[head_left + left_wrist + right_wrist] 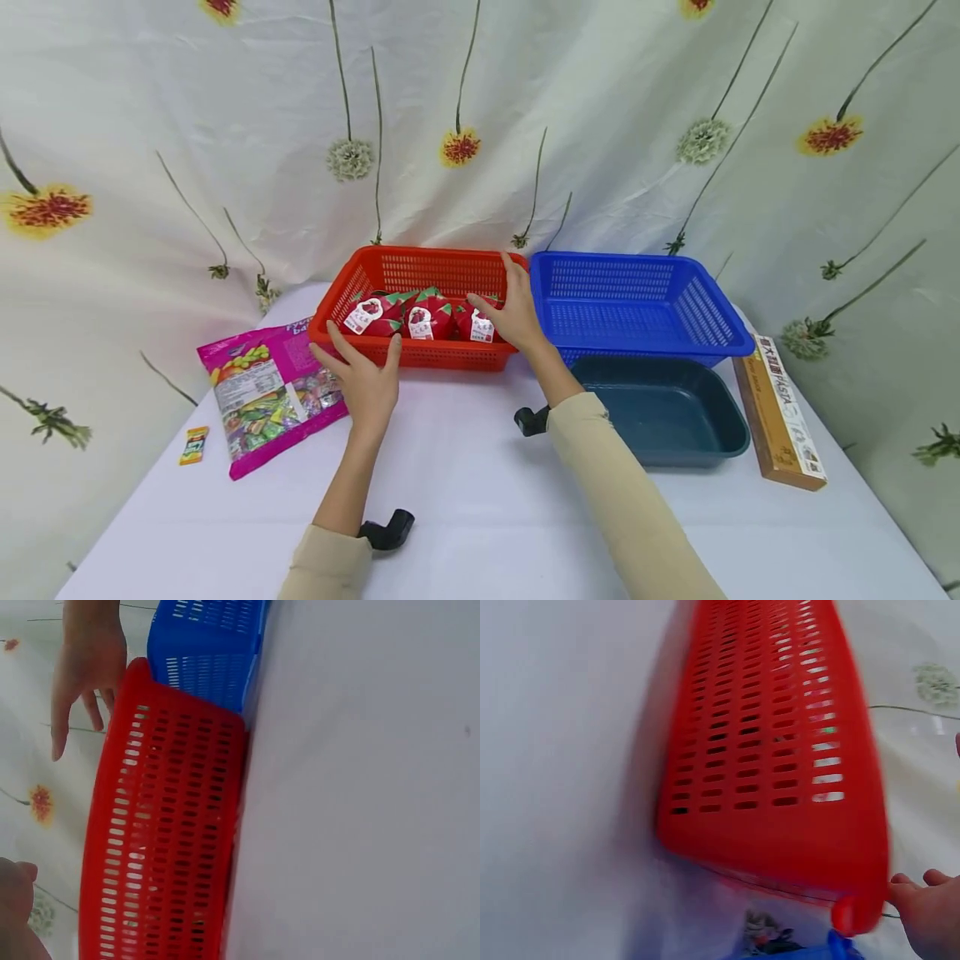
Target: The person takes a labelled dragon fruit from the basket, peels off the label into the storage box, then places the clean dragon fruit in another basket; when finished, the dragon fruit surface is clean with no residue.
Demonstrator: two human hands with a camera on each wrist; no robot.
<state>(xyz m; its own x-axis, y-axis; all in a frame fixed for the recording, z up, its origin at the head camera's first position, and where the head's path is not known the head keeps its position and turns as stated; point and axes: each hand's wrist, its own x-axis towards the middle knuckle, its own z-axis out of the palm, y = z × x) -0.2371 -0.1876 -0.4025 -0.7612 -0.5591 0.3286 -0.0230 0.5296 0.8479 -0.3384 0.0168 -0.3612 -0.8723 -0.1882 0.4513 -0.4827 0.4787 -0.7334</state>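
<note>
A red plastic basket (420, 357) with slotted walls stands at the back of the table. Inside lie three red bundles with green tips and white labels, the middle one (438, 315) between the others. My left hand (366, 385) is at the basket's front left corner with its fingers spread near the rim. Over the right end, my right hand (516, 310) has thumb and fingers apart, close to the right-hand bundle. Neither hand holds anything. In the left wrist view, the right hand (90, 664) appears beyond the rim with straight fingers. Firm contact with the rim cannot be told.
A blue basket (637, 340) adjoins the red one on the right, with a dark teal tub (667, 417) before it. A pasta box (780, 417) lies at far right. On the left are a pink candy bag (262, 400) and a small yellow packet (193, 446).
</note>
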